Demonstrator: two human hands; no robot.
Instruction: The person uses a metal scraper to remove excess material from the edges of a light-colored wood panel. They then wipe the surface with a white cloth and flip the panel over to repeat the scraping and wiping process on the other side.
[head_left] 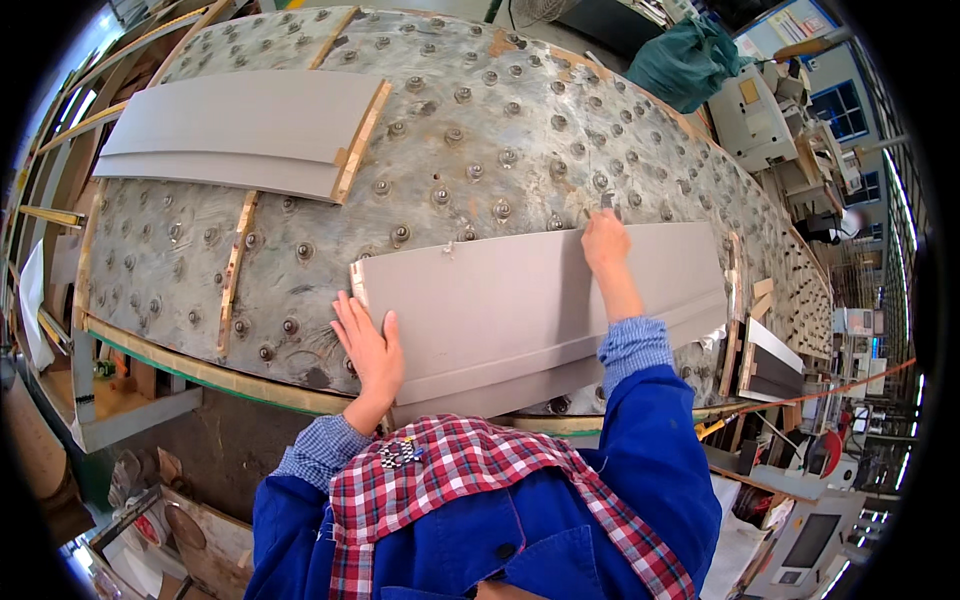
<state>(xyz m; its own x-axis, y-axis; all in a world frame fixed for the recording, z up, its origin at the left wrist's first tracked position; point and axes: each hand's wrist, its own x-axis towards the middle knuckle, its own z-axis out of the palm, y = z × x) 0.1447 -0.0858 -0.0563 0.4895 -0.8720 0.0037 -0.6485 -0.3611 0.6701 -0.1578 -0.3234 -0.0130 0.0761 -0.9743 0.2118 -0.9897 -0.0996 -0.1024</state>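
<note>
A long light-grey panel (480, 310) lies in front of me on the ball-studded table, with a stepped ridge along its near side. My left hand (370, 345) rests at the panel's left end, its fingers stretched out and apart. At the far edge, right of the middle, my right hand (607, 243) is closed on a small flat metal piece (607, 202) that sticks out past the fingers. The exact kind of this piece cannot be made out. A small pale shred (449, 250) clings to the same far edge, left of the right hand.
A second grey panel (240, 125) lies on the table (420, 150) at the far left. Wooden strips (237, 270) cross the tabletop. Short boards (770, 360) sit at the right end. A green bag (690, 62) and a white cabinet (752, 118) stand beyond the far edge.
</note>
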